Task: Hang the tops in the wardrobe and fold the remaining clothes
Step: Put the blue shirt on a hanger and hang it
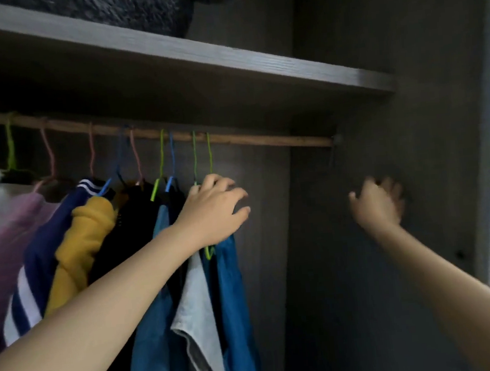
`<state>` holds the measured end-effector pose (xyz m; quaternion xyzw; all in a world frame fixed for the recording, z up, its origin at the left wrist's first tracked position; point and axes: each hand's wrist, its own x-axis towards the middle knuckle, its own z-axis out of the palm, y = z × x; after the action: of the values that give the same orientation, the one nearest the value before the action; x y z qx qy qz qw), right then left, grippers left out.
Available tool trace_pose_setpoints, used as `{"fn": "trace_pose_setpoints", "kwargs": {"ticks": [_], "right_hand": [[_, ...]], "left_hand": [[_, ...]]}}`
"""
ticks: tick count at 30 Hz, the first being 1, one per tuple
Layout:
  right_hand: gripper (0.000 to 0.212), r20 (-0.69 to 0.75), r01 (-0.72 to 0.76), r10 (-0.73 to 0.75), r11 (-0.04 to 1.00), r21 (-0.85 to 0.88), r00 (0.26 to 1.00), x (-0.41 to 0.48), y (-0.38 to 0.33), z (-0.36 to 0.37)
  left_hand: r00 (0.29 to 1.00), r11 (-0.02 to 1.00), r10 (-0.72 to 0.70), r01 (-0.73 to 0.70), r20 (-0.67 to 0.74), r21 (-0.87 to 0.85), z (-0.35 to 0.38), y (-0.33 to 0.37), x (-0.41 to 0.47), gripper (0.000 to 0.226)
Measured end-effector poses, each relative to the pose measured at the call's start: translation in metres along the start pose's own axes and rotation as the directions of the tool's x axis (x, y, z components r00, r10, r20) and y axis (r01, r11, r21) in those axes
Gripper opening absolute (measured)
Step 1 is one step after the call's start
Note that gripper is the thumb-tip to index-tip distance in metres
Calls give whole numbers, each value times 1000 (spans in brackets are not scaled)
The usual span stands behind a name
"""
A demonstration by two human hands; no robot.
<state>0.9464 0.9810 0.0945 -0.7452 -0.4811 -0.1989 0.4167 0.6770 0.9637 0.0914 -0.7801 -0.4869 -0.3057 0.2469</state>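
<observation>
The left hand (214,209) rests loosely on the blue cloth top (233,291), last on the long wooden rail (263,138). The blurry right hand (375,202), farther right, holds nothing.

Right hand (375,202) blurred; pink top (0,238) cut by left edge.

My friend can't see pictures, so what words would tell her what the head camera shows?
A person's left hand rests on a blue top, the last in a row of colourful tops hanging on a wooden rail inside a dark wardrobe. The right hand, blurred, reaches toward the wardrobe's side wall and holds nothing.
</observation>
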Motion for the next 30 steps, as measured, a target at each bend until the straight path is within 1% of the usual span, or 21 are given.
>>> {"fn": "trace_pose_setpoints", "kwargs": {"ticks": [2,4,7,8,10,11,13,14,16,17,19,21,24,26,28,30], "right_hand": [[45,117,-20,34,993,-119,993,6,19,1],[48,164,8,25,981,-196,986,7,28,9],[37,158,-33,68,977,-212,985,7,34,17],[35,183,-50,91,975,-216,979,8,36,18],[33,277,-50,105,979,-200,955,11,39,20],[32,322,-47,98,986,-162,942,12,40,22],[35,380,-85,90,996,-29,920,12,37,27],[37,401,-128,94,990,58,911,12,35,30],[37,429,-238,122,944,229,895,11,33,40],[36,432,-266,131,926,267,892,9,33,45],[27,435,-287,137,910,299,890,5,34,53],[13,435,-318,125,857,407,892,1,35,56],[15,395,-353,123,728,587,910,1,32,56],[15,350,-342,125,654,674,929,3,28,51],[13,282,-283,105,635,719,954,3,22,42],[14,228,-219,74,661,718,971,-1,18,36]], "left_hand": [[993,998,65,-66,95,12,3,9,3,41],[981,996,90,-86,173,-26,8,13,2,38],[965,989,93,-60,246,-137,14,8,-3,34],[959,988,91,-54,267,-144,15,7,-6,33],[952,991,100,-69,288,-117,17,5,-12,32],[950,993,107,-85,293,-84,18,4,-14,32],[951,993,115,-114,288,-21,19,3,-18,33],[951,992,123,-123,283,-17,18,2,-20,33],[946,990,142,-134,290,-49,14,-1,-23,34],[944,988,152,-141,294,-59,12,-2,-24,33],[941,985,169,-158,294,-62,10,-4,-27,32],[937,983,183,-173,296,-61,9,-5,-30,31],[937,981,196,-185,288,-65,9,-6,-34,31],[940,980,200,-190,277,-61,8,-6,-34,31],[938,980,195,-178,285,-85,7,-6,-33,31],[935,981,188,-165,302,-102,4,-5,-33,31]]}}
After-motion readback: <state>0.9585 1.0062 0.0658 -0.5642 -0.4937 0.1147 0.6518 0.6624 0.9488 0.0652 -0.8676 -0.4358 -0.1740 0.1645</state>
